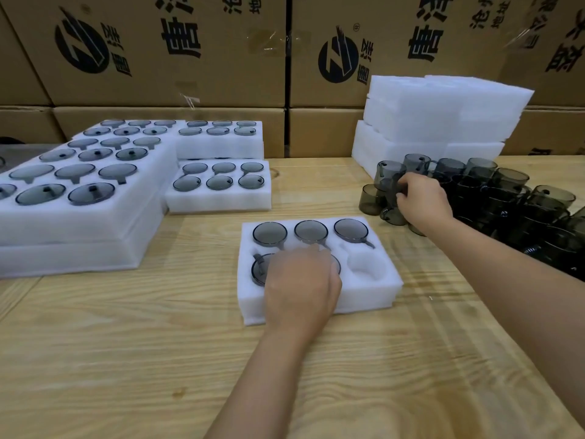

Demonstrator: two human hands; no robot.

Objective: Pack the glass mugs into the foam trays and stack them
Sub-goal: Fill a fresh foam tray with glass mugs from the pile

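On the wooden worktop (126,359) a white foam tray (364,296) with 6 pockets lies straight ahead of the person. Its far row holds 3 smoky glass mugs (311,231), and a 4th sits in the near-left pocket. The near-right pocket shows only bare foam.

The left hand (300,280) lies over the near-middle pocket, fingers bent down onto the middle mug (337,264), of which only an edge of the rim shows. Whether the hand grips that mug or only presses on it cannot be told, since the view there is blurred and the fingertips are hidden.

The right hand (421,198) reaches out to the heap of unpacked mugs (506,198) on the right of the worktop. Its fingers are curled round a loose mug (388,188) at the heap's left edge.

Behind that heap stands a pile of blank foam trays (443,115). To the left are filled trays (79,223) in stacks, with 2 smaller stacks just beside them, each top tray showing 6 mugs. Cardboard boxes (158,58) with black print form a wall along the back.
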